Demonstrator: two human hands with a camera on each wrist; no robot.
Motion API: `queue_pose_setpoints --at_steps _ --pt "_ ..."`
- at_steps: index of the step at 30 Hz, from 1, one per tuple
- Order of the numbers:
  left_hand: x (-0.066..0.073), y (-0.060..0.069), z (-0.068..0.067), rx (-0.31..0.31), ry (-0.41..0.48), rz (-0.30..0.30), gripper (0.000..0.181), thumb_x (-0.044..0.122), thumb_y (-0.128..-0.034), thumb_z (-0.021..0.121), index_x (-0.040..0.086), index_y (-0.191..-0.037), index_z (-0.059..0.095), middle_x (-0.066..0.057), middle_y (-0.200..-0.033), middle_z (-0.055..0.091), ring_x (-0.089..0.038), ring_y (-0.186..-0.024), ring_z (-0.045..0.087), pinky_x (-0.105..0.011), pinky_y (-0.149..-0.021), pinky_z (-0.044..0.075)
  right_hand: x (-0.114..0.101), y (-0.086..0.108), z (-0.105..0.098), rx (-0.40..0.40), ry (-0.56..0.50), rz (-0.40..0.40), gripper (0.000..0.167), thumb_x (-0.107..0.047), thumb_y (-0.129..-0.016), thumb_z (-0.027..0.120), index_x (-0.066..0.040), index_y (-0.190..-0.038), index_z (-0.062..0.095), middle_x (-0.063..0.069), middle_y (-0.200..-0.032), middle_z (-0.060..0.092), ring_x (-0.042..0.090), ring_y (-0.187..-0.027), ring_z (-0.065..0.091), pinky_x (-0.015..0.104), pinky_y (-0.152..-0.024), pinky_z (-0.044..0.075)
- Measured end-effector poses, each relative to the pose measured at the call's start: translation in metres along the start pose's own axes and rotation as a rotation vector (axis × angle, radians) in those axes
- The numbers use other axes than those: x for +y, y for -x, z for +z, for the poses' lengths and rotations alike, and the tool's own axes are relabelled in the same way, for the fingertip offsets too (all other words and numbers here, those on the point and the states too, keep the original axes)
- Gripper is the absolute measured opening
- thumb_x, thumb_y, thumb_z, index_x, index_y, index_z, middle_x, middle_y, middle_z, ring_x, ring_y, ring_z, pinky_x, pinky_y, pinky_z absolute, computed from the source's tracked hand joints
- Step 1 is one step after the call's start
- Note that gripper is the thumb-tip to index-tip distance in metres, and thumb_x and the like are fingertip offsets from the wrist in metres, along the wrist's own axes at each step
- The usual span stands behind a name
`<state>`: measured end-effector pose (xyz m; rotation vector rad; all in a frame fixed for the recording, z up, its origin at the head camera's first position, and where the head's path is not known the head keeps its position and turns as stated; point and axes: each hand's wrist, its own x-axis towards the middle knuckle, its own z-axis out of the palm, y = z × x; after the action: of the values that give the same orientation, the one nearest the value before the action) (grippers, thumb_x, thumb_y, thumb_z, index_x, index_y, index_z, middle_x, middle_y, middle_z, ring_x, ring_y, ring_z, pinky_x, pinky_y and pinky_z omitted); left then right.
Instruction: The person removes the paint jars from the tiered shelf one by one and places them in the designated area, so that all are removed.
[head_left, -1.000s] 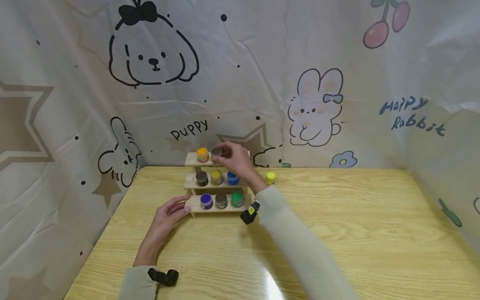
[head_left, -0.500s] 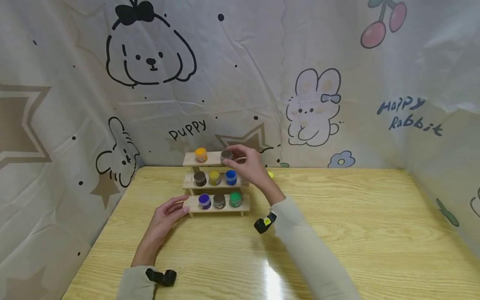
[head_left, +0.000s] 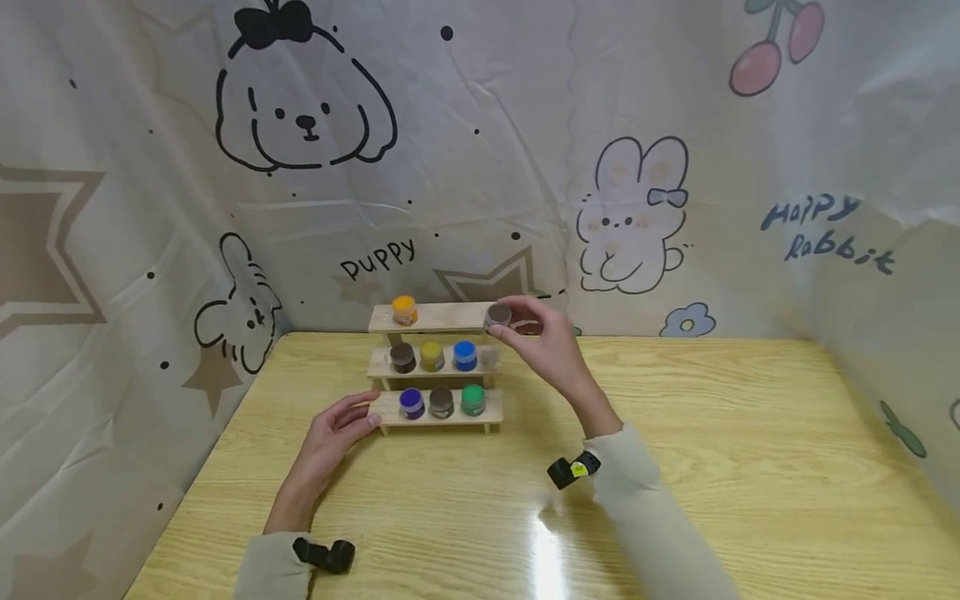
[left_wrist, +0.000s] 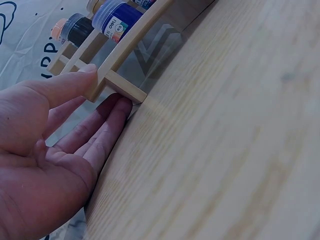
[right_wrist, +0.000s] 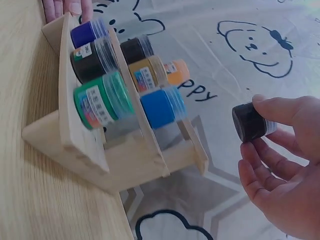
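R hand [head_left: 551,342] has its grip pinched on a dark jar [head_left: 498,317], thumb one side, fingers the other, roughly upright, at abt 2 o'clock from the middle of the rack [head_left: 453,315] (head cam). R wrist cam shows it in the air, apart from the wood. Jar's small, looks like hard plastic, so prob light + stiff, not v fragile imo, but smooth sides cld get slippery. Best hold is across the body, below the lid [right_wrist: 272,126], bc a loose lid might twist. L hand [head_left: 330,442] is at 8 o'clock, holding the rack's bottom end; prob helps, rack looks light. Clockwise round the rack: blue jar [head_left: 465,357] at 3, green jar [head_left: 473,402] at 4-5, brown jar [head_left: 442,404] at 6, purple jar [head_left: 412,405] at 7, black jar [head_left: 402,358] at 9, orange jar [head_left: 405,312] at 11, w/ olive jar [head_left: 432,357] nr centre. Rack's on the table [head_left: 697,450], patterned backdrop [head_left: 495,192] at 12.
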<state>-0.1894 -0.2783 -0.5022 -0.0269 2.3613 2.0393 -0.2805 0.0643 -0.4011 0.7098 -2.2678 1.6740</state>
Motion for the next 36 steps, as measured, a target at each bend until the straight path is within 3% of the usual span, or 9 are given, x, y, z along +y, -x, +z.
queue_pose_setpoints --at_steps 10,16,20,29,36 --pt "0.006 -0.006 0.004 -0.011 -0.020 0.011 0.049 0.019 -0.1003 0.070 0.004 -0.145 0.057 -0.023 -0.136 0.061 -0.007 -0.110 0.064 -0.020 -0.092 0.053 0.000 0.018 -0.042 0.073 -0.015 0.062 0.038 -0.006 -0.095 0.075 0.004 -0.130 0.065 0.022 -0.119 0.067 0.033 -0.108 0.063 0.043 -0.092 0.055" --pt "0.008 -0.012 0.002 -0.004 -0.040 0.011 0.050 0.021 -0.0996 0.071 0.005 -0.145 0.057 -0.021 -0.137 0.061 -0.006 -0.112 0.062 -0.019 -0.092 0.052 0.032 0.020 -0.058 0.141 0.024 0.084 0.039 -0.017 -0.096 0.076 -0.003 -0.131 0.067 0.015 -0.121 0.068 0.026 -0.105 0.064 0.032 -0.090 0.055" --pt "0.008 -0.012 0.003 0.001 -0.046 0.004 0.051 0.021 -0.0999 0.071 0.004 -0.145 0.056 -0.019 -0.138 0.060 -0.006 -0.114 0.060 -0.018 -0.092 0.051 0.050 0.022 -0.064 0.180 0.053 0.129 0.041 -0.020 -0.095 0.077 -0.003 -0.130 0.066 0.013 -0.121 0.068 0.025 -0.106 0.065 0.030 -0.089 0.055" --pt "0.002 0.000 -0.001 0.001 -0.056 -0.046 0.053 0.023 -0.1002 0.071 0.006 -0.148 0.054 -0.020 -0.143 0.057 -0.004 -0.117 0.057 -0.018 -0.093 0.050 0.086 0.039 -0.064 0.195 0.086 0.271 0.040 -0.017 -0.094 0.078 -0.003 -0.130 0.066 0.016 -0.123 0.067 0.031 -0.112 0.065 0.045 -0.097 0.054" --pt "0.000 0.001 0.000 -0.005 -0.066 -0.025 0.054 0.026 -0.1004 0.070 0.007 -0.148 0.054 -0.021 -0.141 0.057 -0.003 -0.115 0.057 -0.017 -0.092 0.051 0.106 0.047 -0.067 0.201 0.085 0.352 0.038 -0.015 -0.094 0.077 -0.004 -0.129 0.065 0.015 -0.123 0.067 0.029 -0.111 0.064 0.042 -0.099 0.053"
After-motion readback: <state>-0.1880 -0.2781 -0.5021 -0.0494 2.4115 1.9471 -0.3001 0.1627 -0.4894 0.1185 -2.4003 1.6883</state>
